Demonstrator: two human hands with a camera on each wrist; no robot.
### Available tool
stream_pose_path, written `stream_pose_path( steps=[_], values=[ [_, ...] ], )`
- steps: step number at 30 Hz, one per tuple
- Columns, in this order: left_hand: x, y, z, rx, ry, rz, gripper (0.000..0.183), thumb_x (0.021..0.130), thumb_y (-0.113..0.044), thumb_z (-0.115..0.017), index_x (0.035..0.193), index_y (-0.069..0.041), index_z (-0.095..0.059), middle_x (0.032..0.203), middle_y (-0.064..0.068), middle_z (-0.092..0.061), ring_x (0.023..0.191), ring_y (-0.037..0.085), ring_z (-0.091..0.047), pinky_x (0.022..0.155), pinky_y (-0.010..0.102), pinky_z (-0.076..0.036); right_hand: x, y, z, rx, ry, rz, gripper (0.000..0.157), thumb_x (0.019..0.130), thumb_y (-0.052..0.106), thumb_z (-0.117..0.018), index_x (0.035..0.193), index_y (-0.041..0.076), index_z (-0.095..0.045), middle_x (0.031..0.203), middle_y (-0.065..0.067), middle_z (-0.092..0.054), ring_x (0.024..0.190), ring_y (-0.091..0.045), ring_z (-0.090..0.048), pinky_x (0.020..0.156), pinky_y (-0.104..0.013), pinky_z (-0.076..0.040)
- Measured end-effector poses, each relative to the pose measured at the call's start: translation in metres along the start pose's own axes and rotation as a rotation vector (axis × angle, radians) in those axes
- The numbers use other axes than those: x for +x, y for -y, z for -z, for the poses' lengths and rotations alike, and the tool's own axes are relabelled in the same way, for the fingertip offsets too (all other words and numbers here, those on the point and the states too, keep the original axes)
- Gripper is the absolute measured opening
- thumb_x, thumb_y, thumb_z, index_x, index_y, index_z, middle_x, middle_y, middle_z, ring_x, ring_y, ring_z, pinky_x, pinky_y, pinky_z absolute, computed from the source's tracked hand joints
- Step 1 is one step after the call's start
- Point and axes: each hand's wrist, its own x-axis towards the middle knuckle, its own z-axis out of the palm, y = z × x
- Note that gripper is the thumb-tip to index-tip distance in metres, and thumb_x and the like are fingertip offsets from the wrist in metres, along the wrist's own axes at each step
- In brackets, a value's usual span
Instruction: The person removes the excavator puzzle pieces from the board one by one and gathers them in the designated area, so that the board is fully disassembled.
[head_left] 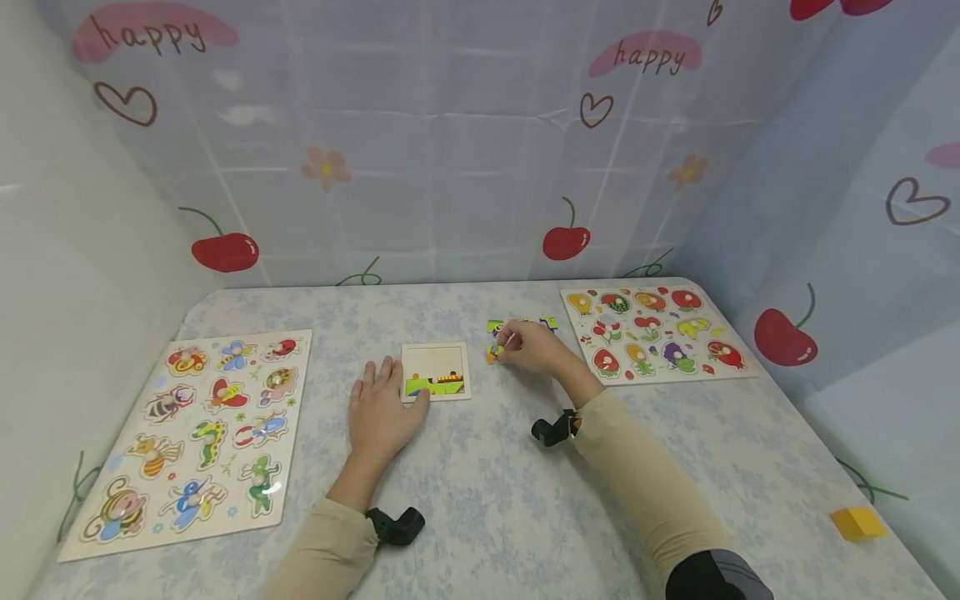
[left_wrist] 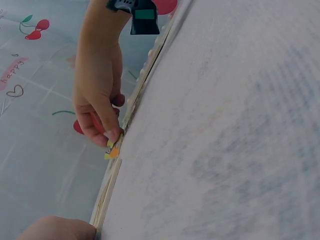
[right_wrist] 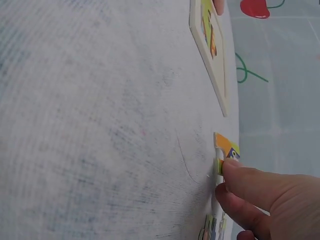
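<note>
In the head view, my left hand [head_left: 381, 421] lies on the table with its fingers spread, against the left side of a small wooden puzzle tray [head_left: 422, 358]. Its thumb rests at the tray's lower left corner. Fitted pieces [head_left: 448, 385] in green, yellow and red-brown fill the tray's bottom strip; bare wood shows above. To the right of the tray, my right hand [head_left: 534, 348] pinches a jigsaw piece [right_wrist: 226, 146] between thumb and index finger. This piece is orange, yellow-green and blue, and in the right wrist view it stands tilted close over the table.
More loose jigsaw pieces [head_left: 551, 322] lie behind the right hand, partly hidden by it. A large insect picture board [head_left: 295, 467] lies at left, a fruit picture board [head_left: 675, 379] at the back right. One yellow block [head_left: 857, 523] sits near the right edge.
</note>
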Motion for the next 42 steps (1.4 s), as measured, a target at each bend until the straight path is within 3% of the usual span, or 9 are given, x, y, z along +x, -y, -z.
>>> stream_pose_path(
  steps=[5, 9, 13, 17, 21, 27, 42],
  values=[
    [0.0, -0.001, 0.0, 0.002, 0.003, 0.004, 0.081, 0.094, -0.054, -0.05, 0.155, -0.005, -0.032, 0.164, 0.013, -0.025, 0.155, 0.036, -0.01, 0.124, 0.057, -0.01, 0.0, 0.002, -0.003, -0.141, -0.04, 0.029, 0.013, 0.088, 0.024, -0.076, 0.095, 0.017, -0.068, 0.086, 0.0, -0.065, 0.085, -0.018, -0.054, 0.082, -0.034, -0.044],
    [0.0, -0.001, 0.0, 0.0, 0.002, 0.005, 0.08, 0.094, -0.054, -0.05, 0.155, -0.005, -0.033, 0.164, 0.013, -0.025, 0.155, 0.037, -0.01, 0.124, 0.057, -0.009, -0.002, 0.005, -0.004, -0.187, -0.063, 0.029, 0.012, 0.089, 0.025, -0.074, 0.098, 0.017, -0.072, 0.087, 0.0, -0.064, 0.089, -0.02, -0.052, 0.09, -0.038, -0.043],
    [0.001, -0.001, -0.002, -0.005, -0.009, 0.006, 0.079, 0.095, -0.054, -0.049, 0.155, -0.006, -0.032, 0.164, 0.013, -0.026, 0.155, 0.037, -0.01, 0.124, 0.057, -0.009, -0.002, 0.007, -0.005, -0.155, -0.064, 0.068, 0.021, 0.091, 0.027, -0.072, 0.109, 0.015, -0.073, 0.09, 0.0, -0.064, 0.085, -0.019, -0.053, 0.083, -0.037, -0.048],
    [0.002, -0.004, -0.003, -0.019, -0.032, -0.007, 0.069, 0.097, -0.052, -0.046, 0.155, -0.015, -0.037, 0.163, 0.014, -0.029, 0.154, 0.038, -0.011, 0.123, 0.059, -0.01, -0.004, 0.013, -0.011, -0.129, -0.027, 0.134, 0.027, 0.092, 0.027, -0.071, 0.116, 0.014, -0.073, 0.091, 0.0, -0.065, 0.08, -0.015, -0.055, 0.072, -0.031, -0.048],
    [0.003, -0.006, -0.004, 0.009, -0.031, -0.037, 0.057, 0.099, -0.05, -0.045, 0.15, -0.025, -0.046, 0.162, 0.014, -0.031, 0.154, 0.04, -0.013, 0.123, 0.061, -0.012, -0.01, 0.025, -0.021, -0.159, 0.03, 0.195, 0.032, 0.093, 0.029, -0.07, 0.121, 0.015, -0.071, 0.098, 0.0, -0.065, 0.088, -0.015, -0.053, 0.079, -0.031, -0.046],
    [0.003, -0.008, -0.005, 0.051, -0.012, -0.078, 0.051, 0.099, -0.05, -0.048, 0.145, -0.029, -0.053, 0.162, 0.015, -0.031, 0.153, 0.041, -0.017, 0.122, 0.062, -0.015, -0.016, 0.042, -0.034, -0.165, 0.074, 0.246, 0.035, 0.09, 0.033, -0.073, 0.121, 0.018, -0.072, 0.1, 0.002, -0.064, 0.092, -0.016, -0.051, 0.081, -0.032, -0.044],
    [0.002, -0.006, -0.004, 0.031, -0.017, -0.098, 0.049, 0.099, -0.052, -0.048, 0.142, -0.029, -0.055, 0.161, 0.016, -0.032, 0.152, 0.041, -0.019, 0.121, 0.062, -0.017, -0.018, 0.051, -0.046, -0.112, 0.082, 0.204, 0.031, 0.088, 0.034, -0.075, 0.114, 0.017, -0.071, 0.106, 0.003, -0.063, 0.1, -0.015, -0.053, 0.093, -0.034, -0.046]
  ],
)
